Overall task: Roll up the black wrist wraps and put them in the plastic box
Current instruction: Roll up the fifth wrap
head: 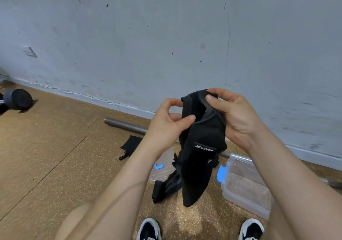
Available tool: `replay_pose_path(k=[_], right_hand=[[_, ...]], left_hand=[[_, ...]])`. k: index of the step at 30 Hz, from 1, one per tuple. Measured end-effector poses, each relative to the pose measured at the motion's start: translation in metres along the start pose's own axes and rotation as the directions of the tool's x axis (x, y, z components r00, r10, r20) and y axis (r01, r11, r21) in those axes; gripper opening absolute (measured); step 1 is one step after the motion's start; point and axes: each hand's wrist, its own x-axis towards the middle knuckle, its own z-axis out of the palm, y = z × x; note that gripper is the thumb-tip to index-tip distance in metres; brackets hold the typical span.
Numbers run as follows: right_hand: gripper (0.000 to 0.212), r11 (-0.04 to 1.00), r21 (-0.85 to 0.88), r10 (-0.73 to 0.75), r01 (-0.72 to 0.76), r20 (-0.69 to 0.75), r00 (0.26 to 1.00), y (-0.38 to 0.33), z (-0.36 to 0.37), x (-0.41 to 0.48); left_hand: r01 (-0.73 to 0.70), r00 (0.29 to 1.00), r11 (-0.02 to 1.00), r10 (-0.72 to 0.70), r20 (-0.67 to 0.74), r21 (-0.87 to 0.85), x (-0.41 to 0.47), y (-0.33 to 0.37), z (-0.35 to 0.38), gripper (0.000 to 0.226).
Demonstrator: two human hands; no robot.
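Note:
A black wrist wrap [199,147] with a small white-lettered label hangs in the air in front of me, its lower end dangling toward the floor. My left hand [168,123] pinches its strap edge between thumb and fingers at the upper left. My right hand [233,117] grips the folded top end, thumb pressed on it. A second black wrap [166,186] lies crumpled on the floor below. The clear plastic box [246,188] with a blue clip stands open on the floor at the right, nothing visible inside it.
The box lid [162,167] with a blue clip lies on the cork floor under my left forearm. A small black pouch [129,144] lies left of it. A metal bar [125,125] runs along the wall's base. A dumbbell [17,99] sits far left. My shoes [149,229] are at the bottom.

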Motion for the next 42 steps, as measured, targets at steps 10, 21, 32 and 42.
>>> replay_pose_path(k=[10, 21, 32, 42], right_hand=[[0.024, 0.906, -0.373, -0.208, 0.203, 0.028, 0.978, -0.002, -0.003, -0.002], [0.024, 0.912, -0.398, -0.155, 0.097, -0.115, 0.981, 0.012, 0.011, -0.001], [0.015, 0.796, -0.566, -0.174, 0.213, 0.122, 0.977, -0.009, -0.004, -0.006], [0.024, 0.816, -0.478, -0.192, 0.324, 0.304, 0.933, -0.011, -0.002, -0.011]], left_hand=[[-0.151, 0.946, 0.984, 0.172, -0.275, 0.097, 0.015, -0.007, 0.000, 0.040], [-0.068, 0.995, 0.985, 0.055, -0.087, -0.156, 0.013, -0.002, 0.011, 0.017], [-0.119, 0.976, 0.986, 0.094, -0.198, -0.118, 0.018, 0.002, -0.001, 0.036], [-0.164, 0.958, 0.940, 0.079, -0.277, -0.299, 0.022, 0.003, 0.003, 0.058]])
